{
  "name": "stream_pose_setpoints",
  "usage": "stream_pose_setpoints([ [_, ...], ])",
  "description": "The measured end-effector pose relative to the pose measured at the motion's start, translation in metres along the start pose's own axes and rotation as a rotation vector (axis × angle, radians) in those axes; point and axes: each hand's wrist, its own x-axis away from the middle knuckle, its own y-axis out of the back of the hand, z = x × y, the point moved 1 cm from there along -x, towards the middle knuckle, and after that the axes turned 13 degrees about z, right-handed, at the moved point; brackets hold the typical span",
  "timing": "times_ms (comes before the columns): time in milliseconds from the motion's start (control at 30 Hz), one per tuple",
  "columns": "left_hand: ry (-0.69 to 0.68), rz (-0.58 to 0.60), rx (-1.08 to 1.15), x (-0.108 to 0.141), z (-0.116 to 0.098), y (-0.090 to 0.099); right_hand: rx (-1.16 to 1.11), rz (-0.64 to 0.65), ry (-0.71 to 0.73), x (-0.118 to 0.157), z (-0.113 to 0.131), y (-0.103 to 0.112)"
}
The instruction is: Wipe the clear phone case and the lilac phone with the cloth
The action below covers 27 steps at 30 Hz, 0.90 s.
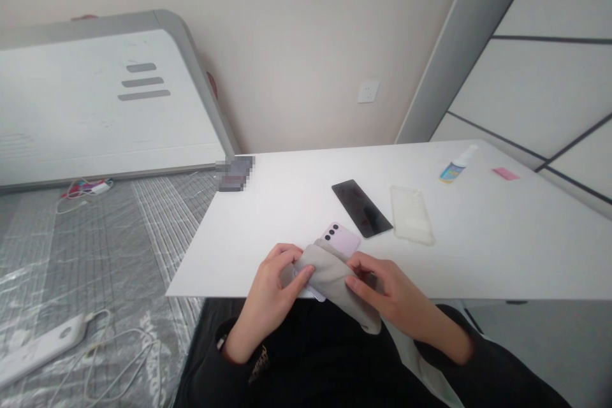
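From afar, I see the left hand pinch the grey cloth against the lilac phone at the table's near edge, likely steadying both; the right hand pinches the cloth's right side, seemingly controlling its fold.

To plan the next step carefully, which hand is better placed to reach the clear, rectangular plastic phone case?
Probably the right hand, which is nearer the phone case. The left hand is farther away, across the grey fabric cloth that both hands touch.
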Motion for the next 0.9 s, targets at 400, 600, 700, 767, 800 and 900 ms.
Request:
stream_pose_setpoints([
  [400,-0.003,-0.22,-0.395,0.014,0.01,-0.025,0.823,-0.073,0.28,-0.009,-0.01,-0.007],
  [600,-0.044,-0.155,-0.463,0.025,0.014,-0.044,0.872,0.046,0.216,-0.012,-0.024,-0.018],
  [700,-0.045,-0.192,-0.468,0.019,0.016,-0.046,0.849,0.003,0.13,-0.018,-0.026,-0.02],
  [767,-0.033,-0.207,-0.46,0.017,0.016,-0.046,0.815,0.11,0.191,-0.02,-0.023,-0.023],
  [800,-0.028,-0.217,-0.455,0.017,0.016,-0.047,0.797,0.17,0.222,-0.021,-0.021,-0.024],
  [900,-0.013,-0.242,-0.442,0.018,0.016,-0.047,0.784,0.136,0.148,-0.025,-0.021,-0.021],
])
